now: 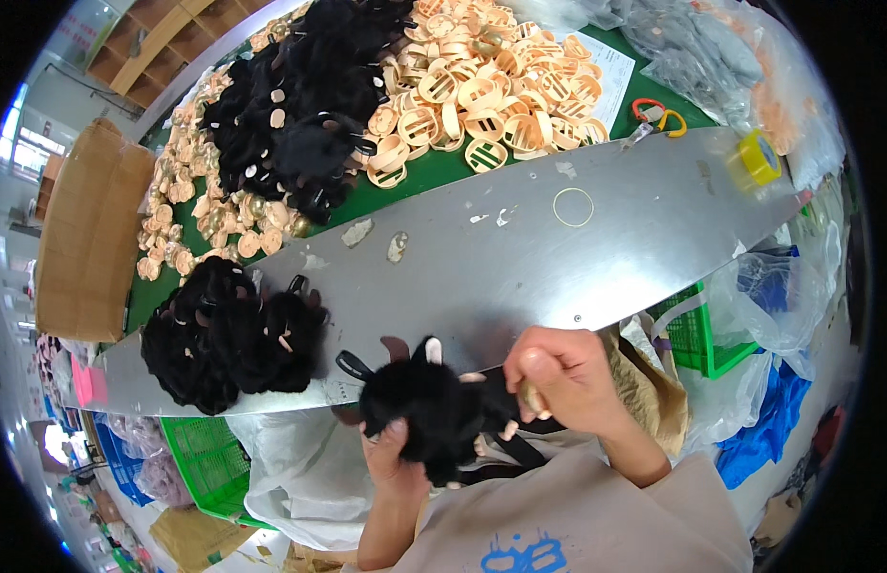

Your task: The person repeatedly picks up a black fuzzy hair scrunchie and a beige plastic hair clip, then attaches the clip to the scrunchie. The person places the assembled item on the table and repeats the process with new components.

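My left hand [395, 460] is wrapped around a black plush toy [426, 409] with brown and pale ear-like flaps, a black loop and small pale feet. The toy is held just off the table's near edge, above my lap. Close by on its right, my right hand [564, 380] is closed, fingers curled in. A small beige-gold bit shows under those fingers; I cannot tell whether it is a loose piece or belongs to the toy.
A pile of black plush toys [235, 334] lies left on the metal table [462, 258]. Behind are more black plush [300, 124], beige plastic rings [481, 95], and orange-handled snips [658, 119]. Yellow tape [758, 158] sits at right. Green baskets [209, 463] flank me below.
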